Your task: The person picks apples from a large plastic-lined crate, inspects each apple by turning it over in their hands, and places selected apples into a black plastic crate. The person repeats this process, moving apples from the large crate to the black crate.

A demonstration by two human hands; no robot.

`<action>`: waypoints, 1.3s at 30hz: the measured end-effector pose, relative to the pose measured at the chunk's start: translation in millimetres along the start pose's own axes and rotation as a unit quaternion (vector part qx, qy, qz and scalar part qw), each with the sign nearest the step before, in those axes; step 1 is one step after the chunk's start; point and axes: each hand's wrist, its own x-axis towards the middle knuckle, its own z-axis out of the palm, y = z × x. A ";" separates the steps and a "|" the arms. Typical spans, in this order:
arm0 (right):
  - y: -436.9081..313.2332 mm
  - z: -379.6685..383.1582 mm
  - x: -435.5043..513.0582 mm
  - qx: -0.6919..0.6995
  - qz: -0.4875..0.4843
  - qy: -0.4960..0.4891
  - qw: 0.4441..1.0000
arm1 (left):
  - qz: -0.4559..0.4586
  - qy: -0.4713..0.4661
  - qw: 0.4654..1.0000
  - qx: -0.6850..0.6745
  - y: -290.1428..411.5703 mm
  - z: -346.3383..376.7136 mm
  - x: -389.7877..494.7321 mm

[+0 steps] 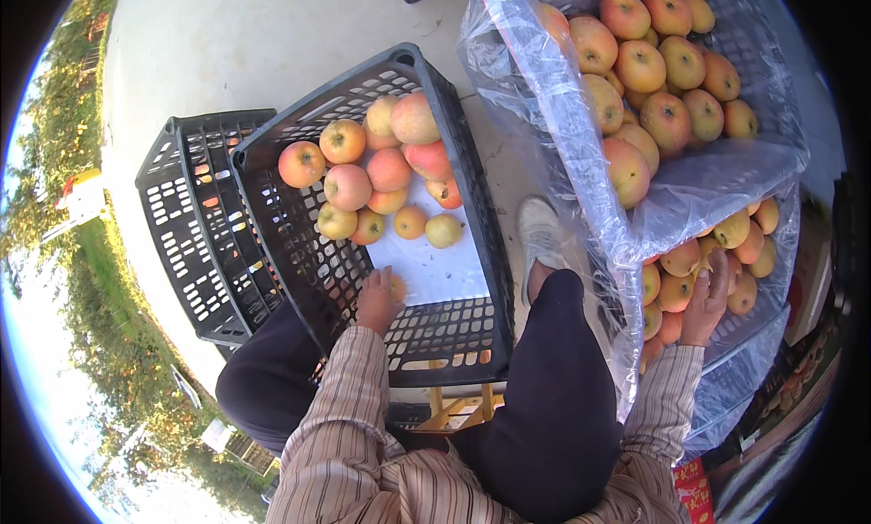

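Observation:
A black plastic crate (500,252) stands between my knees, with apples (348,186) gathered mostly at its far end over a white liner (442,269). My left hand (378,301) reaches into the crate's near left part, its fingers at a yellowish apple (398,288); whether they grip it is unclear. To the right, my right hand (705,303) lies on a yellow-red apple (710,250) among others in a plastic-lined crate; part of that apple is hidden, and a grip cannot be made out. Clear plastic film (565,129) hangs over this crate's left side.
Another lined crate of apples (665,121) stands at the upper right. More black crates (204,231) lean at the left, showing apples through their slots. My shoe (539,235) is on the concrete (184,54) between the crates. Beneath the middle crate is a yellow wooden frame (435,405).

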 end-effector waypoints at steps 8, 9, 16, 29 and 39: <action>-35.4 8.2 0.4 0.049 -0.020 0.018 0.998 | 0.034 0.113 0.981 -0.157 19.5 -21.7 -2.8; -40.3 7.2 -0.2 0.048 -0.020 0.021 0.998 | 0.060 0.149 0.972 -0.174 29.8 -36.3 -8.7; -71.6 13.4 -10.4 0.152 -0.017 0.039 0.987 | 0.033 0.124 0.834 -0.536 92.5 -117.8 -36.9; -195.7 41.5 -17.5 0.244 -0.248 -0.322 0.881 | -0.007 -0.221 0.267 -0.938 158.4 -177.1 -60.4; -194.5 47.8 -23.0 0.304 -0.271 -0.355 0.841 | 0.130 -0.183 0.602 -0.766 257.7 -191.6 -67.5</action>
